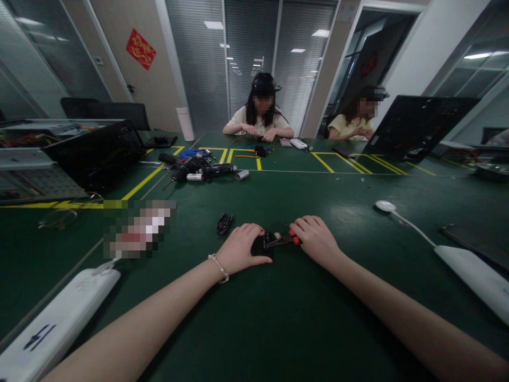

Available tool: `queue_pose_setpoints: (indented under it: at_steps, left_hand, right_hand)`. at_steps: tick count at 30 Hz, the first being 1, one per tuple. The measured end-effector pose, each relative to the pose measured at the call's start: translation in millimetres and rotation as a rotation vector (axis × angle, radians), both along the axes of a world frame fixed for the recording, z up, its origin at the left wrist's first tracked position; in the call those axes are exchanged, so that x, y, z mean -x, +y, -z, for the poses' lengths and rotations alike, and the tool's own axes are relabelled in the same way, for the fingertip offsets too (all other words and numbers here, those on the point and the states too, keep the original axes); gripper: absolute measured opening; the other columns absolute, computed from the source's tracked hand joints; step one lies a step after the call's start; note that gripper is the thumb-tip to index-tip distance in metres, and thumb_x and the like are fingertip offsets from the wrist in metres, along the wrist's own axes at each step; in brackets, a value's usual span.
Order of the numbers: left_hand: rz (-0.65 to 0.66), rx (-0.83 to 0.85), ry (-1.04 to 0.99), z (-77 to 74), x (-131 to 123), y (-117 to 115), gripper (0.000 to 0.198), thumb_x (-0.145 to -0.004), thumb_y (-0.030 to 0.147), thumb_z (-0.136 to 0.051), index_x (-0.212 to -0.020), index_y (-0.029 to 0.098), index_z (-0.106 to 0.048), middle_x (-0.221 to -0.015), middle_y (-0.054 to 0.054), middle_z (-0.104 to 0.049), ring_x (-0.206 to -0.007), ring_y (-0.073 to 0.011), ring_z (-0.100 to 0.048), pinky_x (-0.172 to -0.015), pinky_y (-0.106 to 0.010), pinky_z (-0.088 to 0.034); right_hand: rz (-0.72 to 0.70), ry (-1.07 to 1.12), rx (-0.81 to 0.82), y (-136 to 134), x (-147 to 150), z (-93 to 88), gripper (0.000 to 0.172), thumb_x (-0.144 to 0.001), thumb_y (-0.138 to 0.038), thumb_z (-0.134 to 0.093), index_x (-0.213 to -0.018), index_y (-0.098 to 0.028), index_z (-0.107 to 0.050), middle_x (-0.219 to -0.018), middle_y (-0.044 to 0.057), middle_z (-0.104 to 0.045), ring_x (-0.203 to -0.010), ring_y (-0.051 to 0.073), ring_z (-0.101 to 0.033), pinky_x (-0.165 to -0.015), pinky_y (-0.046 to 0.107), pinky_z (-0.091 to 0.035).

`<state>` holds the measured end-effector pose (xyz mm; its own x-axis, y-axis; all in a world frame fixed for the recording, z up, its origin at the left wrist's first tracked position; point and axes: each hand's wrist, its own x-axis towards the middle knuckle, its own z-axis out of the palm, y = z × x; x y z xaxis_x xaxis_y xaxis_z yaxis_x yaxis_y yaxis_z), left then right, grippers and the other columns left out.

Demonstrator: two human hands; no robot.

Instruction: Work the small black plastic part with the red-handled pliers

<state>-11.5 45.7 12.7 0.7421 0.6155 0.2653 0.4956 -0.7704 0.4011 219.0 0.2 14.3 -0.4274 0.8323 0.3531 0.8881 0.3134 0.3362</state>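
My left hand (240,248) rests on the green table (278,318) with its fingers curled over a small black part (262,246), pinning it down. My right hand (316,239) is closed around a red-handled tool (287,240), pliers or cutters by the look of it, whose dark jaws reach into the black part. A second small black piece (225,223) lies loose just left of my left hand. A beaded bracelet (219,267) sits on my left wrist.
A pile of dark tools and cables (199,167) lies further back, beside an open black case (97,151). White power strips sit at near left (55,329) and right (473,276), and a white puck with a cable (385,206). Two people work at the far end.
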Motion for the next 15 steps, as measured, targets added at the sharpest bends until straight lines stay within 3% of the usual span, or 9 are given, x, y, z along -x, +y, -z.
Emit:
queue_pose_setpoints:
  at_steps: [15]
  left_hand:
    - [-0.001, -0.033, 0.000, 3.7, 0.0, 0.7, 0.057, -0.063, 0.055, -0.063, -0.104, 0.019, -0.045, -0.104, -0.006, -0.052, -0.096, -0.0251, -0.048, -0.080, -0.038, -0.039]
  right_hand:
    - [-0.051, 0.098, 0.015, 3.0, -4.0, 2.0, 0.036, -0.064, -0.006, -0.049, -0.098, -0.015, -0.056, -0.096, 0.008, -0.058, -0.092, 0.022, -0.047, -0.084, 0.036, -0.034]
